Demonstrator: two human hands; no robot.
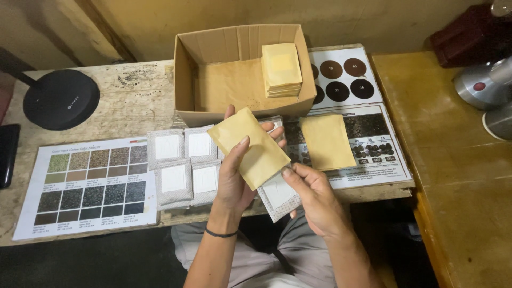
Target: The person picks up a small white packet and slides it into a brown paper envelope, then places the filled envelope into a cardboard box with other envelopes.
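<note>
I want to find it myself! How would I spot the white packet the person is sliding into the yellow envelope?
Start at the open cardboard box on the table; just below it are two hands. The left hand holds a tilted yellow envelope. The right hand pinches the white packet poking out beneath it: unlike the four packets lying flat, it is lifted up.

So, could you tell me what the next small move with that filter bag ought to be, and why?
Probably slide the filter bag further into the kraft pouch. The left hand holds the pouch tilted, the right hand pinches the bag at the pouch's lower edge, and most of the bag seems to be outside it.
</note>
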